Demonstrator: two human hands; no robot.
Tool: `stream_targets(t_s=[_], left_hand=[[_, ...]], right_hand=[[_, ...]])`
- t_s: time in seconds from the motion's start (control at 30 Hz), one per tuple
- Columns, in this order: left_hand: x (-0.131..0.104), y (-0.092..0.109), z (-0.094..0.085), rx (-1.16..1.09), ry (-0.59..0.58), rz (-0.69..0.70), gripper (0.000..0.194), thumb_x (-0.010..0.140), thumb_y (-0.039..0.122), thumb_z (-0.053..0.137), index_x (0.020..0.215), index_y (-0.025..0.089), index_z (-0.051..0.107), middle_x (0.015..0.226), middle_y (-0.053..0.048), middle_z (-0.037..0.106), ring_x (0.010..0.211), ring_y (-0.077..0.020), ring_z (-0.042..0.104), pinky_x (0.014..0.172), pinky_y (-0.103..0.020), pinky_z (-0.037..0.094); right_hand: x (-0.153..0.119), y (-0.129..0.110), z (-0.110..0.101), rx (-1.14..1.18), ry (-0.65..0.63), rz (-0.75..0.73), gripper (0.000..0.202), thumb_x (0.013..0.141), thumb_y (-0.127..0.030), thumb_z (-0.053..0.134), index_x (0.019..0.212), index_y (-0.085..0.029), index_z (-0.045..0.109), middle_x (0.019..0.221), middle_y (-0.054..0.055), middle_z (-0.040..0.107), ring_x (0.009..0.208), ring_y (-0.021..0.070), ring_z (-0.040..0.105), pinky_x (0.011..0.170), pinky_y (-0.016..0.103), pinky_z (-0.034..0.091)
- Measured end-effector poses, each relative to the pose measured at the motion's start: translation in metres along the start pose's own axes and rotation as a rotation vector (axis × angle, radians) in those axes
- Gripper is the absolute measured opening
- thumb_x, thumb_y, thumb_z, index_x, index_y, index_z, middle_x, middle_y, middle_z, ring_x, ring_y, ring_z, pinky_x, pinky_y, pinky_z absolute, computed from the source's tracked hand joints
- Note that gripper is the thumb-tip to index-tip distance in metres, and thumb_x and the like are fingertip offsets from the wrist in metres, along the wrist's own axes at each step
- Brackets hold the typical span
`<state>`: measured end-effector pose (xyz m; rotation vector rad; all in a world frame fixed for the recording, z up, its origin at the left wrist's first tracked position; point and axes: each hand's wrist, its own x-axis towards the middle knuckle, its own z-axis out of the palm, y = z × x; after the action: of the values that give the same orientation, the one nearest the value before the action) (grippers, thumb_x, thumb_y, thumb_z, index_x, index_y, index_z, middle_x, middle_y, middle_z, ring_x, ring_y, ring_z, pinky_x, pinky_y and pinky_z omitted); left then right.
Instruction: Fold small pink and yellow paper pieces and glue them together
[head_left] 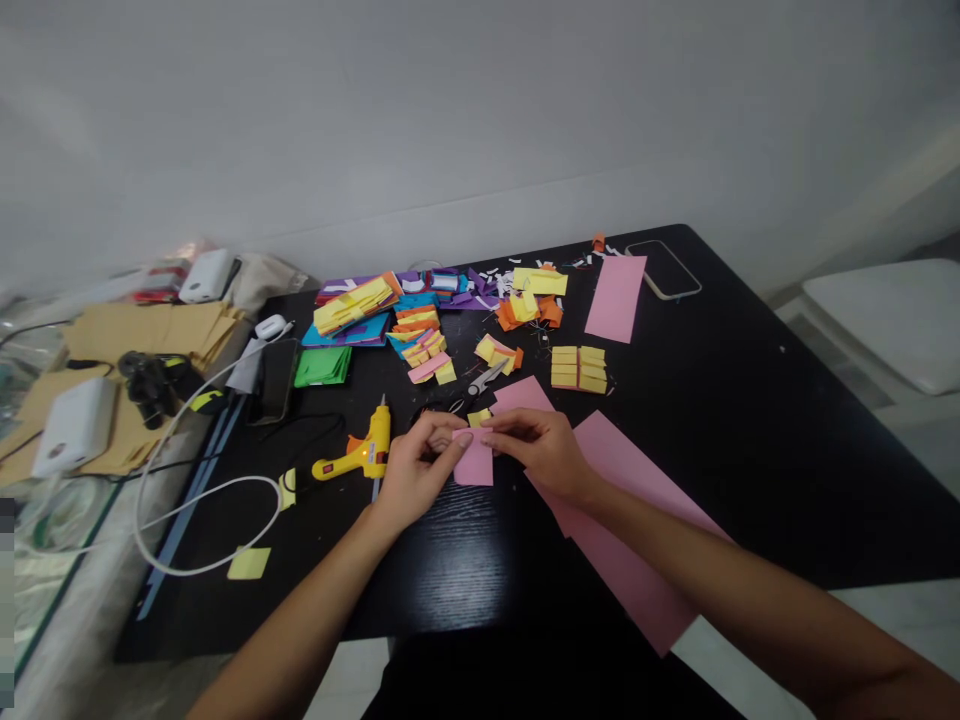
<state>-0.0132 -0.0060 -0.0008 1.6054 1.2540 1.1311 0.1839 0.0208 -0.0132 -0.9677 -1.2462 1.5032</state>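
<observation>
A small pink piece of paper (474, 462) is pinched at its top edge between my two hands, above the black table. My left hand (418, 462) grips its upper left corner with thumb and fingers. At the upper right corner, my right hand (546, 452) holds it the same way. Just behind the paper lies a small yellow paper piece (480, 416), partly hidden. Scissors (486, 380) rest beyond my hands. Under my right forearm are large pink sheets (637, 510). To the left of my left hand lies a yellow glue gun (367, 448).
Folded coloured papers (356, 305), a green bundle (322, 367) and stacked yellow strips (578, 370) lie toward the back of the table (787, 450). A phone (274, 380) and a looped white cable (206, 572) are on the left. A clear phone case (684, 294) lies back right.
</observation>
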Motion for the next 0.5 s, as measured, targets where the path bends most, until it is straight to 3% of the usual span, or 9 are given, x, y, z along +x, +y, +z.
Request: stream_targets(t_s=[0.2,0.5], left_hand=[[-0.0007,-0.0013,-0.0004,-0.036,-0.019,-0.063,0.022,0.092,0.039,0.072,0.102,0.020,0.066,0.073,0.001,0.066,0.064,-0.0129,0.059,0.061,-0.025,0.046],[0.0006,0.0031,0.0003,0.005,0.001,-0.034,0.019,0.092,0.037,0.071,0.097,0.019,0.065,0.066,0.004,0.058,0.058,-0.0100,0.051,0.056,-0.022,0.042]], right_hand=[[-0.0003,0.0001,-0.0005,-0.051,0.007,-0.020,0.026,0.073,-0.040,0.089,0.091,-0.023,0.083,0.092,0.005,0.083,0.086,0.0222,0.080,0.085,0.037,0.066],[-0.0010,-0.0016,0.0001,-0.046,0.022,-0.020,0.023,0.073,-0.038,0.089,0.088,-0.022,0.082,0.090,0.004,0.083,0.085,0.0211,0.079,0.086,0.036,0.065]])
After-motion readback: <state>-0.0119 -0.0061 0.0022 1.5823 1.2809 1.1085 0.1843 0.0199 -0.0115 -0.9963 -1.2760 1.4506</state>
